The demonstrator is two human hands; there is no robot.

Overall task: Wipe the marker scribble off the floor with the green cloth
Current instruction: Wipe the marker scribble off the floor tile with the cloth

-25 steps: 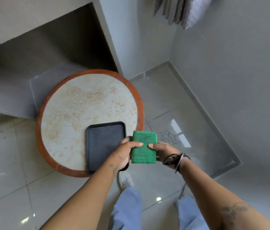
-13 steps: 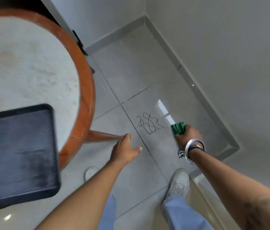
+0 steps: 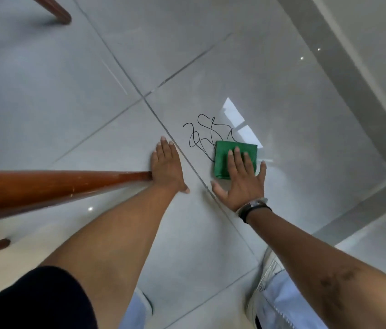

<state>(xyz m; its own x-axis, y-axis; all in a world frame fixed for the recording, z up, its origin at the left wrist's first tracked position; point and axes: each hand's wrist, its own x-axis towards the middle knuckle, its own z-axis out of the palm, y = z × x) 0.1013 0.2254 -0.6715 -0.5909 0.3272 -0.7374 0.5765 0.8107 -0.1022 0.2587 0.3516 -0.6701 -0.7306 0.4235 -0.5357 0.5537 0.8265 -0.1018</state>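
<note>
A black marker scribble (image 3: 205, 132) loops across a glossy grey floor tile. The folded green cloth (image 3: 221, 160) lies flat on the floor over the scribble's lower right end. My right hand (image 3: 241, 181) presses down on the cloth with the palm flat and fingers spread; it wears a watch and bangle at the wrist. My left hand (image 3: 167, 166) rests flat on the bare tile just left of the scribble, across a grout line, and holds nothing.
A brown wooden table leg (image 3: 56, 186) slants in from the left and ends at my left hand. A second leg (image 3: 54, 10) shows at the top left. The grey skirting and wall (image 3: 353, 91) run along the right. My shoe (image 3: 270, 264) is below.
I have crouched low, so the table top and tray have left the view. My right hand laid the cloth flat on the scribble's edge. My left hand went down onto the floor.
</note>
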